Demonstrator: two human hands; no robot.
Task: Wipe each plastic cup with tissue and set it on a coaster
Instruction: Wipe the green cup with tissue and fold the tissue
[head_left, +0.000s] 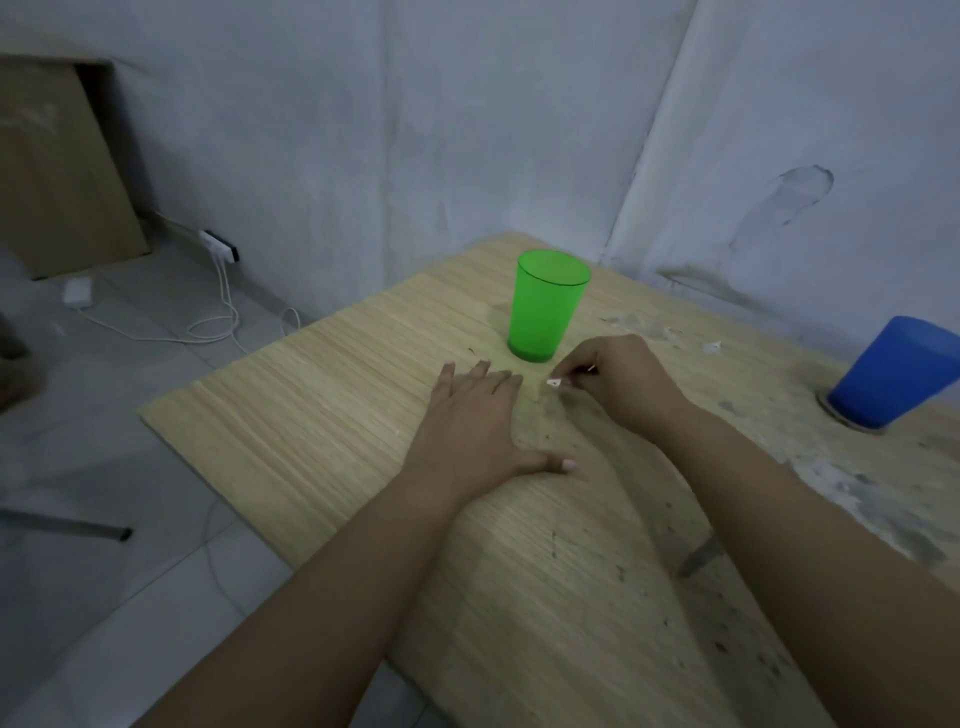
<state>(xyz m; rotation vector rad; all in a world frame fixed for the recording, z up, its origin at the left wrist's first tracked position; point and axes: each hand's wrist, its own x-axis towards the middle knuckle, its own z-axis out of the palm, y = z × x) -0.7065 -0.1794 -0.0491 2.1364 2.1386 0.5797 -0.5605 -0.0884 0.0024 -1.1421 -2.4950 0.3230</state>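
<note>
On table (322, 374): blue cup (896, 371) on coaster (852, 422); green cup (548, 304) not.
Left hand (475, 421) flat, fingers spread; right hand (621, 382) pinches tissue scrap (555, 383).

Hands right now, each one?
Left hand: open, flat on the table.
Right hand: pinching a small white scrap.
</note>
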